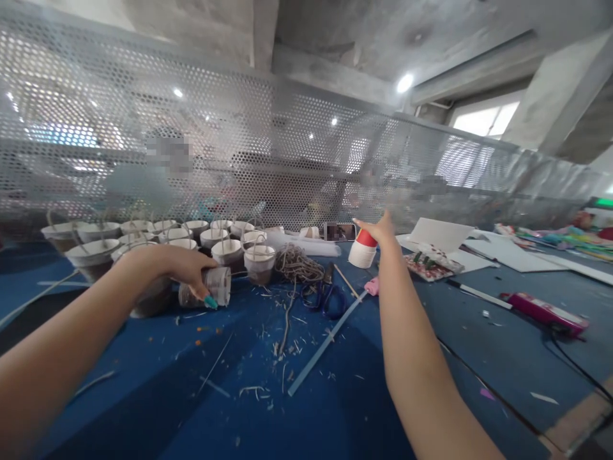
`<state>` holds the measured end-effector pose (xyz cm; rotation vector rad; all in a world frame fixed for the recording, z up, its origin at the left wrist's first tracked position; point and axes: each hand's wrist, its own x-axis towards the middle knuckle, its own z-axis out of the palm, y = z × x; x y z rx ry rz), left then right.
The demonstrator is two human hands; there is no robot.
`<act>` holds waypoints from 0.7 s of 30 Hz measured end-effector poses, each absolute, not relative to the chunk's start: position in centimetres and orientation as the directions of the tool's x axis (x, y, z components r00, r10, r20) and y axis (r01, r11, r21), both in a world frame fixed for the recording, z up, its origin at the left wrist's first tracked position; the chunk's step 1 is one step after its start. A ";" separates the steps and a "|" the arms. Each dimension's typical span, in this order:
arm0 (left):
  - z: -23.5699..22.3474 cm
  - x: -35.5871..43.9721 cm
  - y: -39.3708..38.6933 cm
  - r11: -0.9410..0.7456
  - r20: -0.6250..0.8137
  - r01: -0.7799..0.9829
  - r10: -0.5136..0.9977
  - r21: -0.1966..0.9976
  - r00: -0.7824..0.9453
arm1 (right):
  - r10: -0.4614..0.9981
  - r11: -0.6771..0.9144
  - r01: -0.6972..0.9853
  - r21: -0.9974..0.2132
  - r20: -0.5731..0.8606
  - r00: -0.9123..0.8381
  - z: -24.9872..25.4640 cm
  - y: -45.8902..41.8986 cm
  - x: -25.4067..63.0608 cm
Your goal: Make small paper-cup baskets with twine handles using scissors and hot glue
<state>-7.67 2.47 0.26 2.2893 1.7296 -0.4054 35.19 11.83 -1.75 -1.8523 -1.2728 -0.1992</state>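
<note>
My left hand (pixel 186 265) reaches over a twine-wrapped paper cup (pixel 219 286) lying on its side, its fingers closed around it. One fingertip wears a teal cover (pixel 209 301). Several similar cups with looped handles (pixel 259 263) stand upright around that hand. My right hand (pixel 378 230) is at a stack of red and white paper cups (pixel 363 253), turned rim down. Its thumb and a finger are spread apart; the other fingers are hidden. Between the hands lie a tangled heap of twine (pixel 299 263) and blue-handled scissors (pixel 330 300).
A translucent glue stick (pixel 325 345) runs from a pink piece (pixel 372 286) across the blue tabletop. Twine scraps litter the middle. To the right lie a magenta glue gun (pixel 546 313) with its cord and white sheets (pixel 512 252). A perforated metal screen (pixel 268 140) rises behind.
</note>
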 end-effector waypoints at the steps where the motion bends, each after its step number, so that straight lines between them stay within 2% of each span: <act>1: 0.2 -7.6 2.5 -0.272 -0.369 0.962 0.892 0.025 0.262 | 0.686 -0.117 0.806 -0.581 0.539 0.488 -2.3 12.2 35.3; 6: -0.2 -7.7 2.6 -0.288 -0.364 0.957 0.890 0.023 0.276 | 0.666 -0.085 0.748 -0.658 0.521 0.534 -3.7 12.8 35.3; 10: 0.0 -7.8 2.4 -0.286 -0.354 0.955 0.887 0.079 0.295 | 0.595 -0.034 0.732 -0.680 0.575 0.561 -2.5 12.2 35.6; 16: 0.3 -7.5 1.9 -0.246 -0.340 0.964 0.902 0.097 0.265 | 0.506 0.014 0.711 -0.703 0.618 0.602 -0.7 10.8 35.4; 19: 0.4 -7.3 1.8 -0.271 -0.331 0.958 0.899 0.095 0.287 | 0.431 0.075 0.722 -0.687 0.675 0.598 1.3 9.5 35.0; 21: 0.5 -7.6 1.8 -0.292 -0.323 0.954 0.898 0.074 0.300 | 0.302 0.194 0.728 -0.658 0.746 0.594 3.5 8.1 34.5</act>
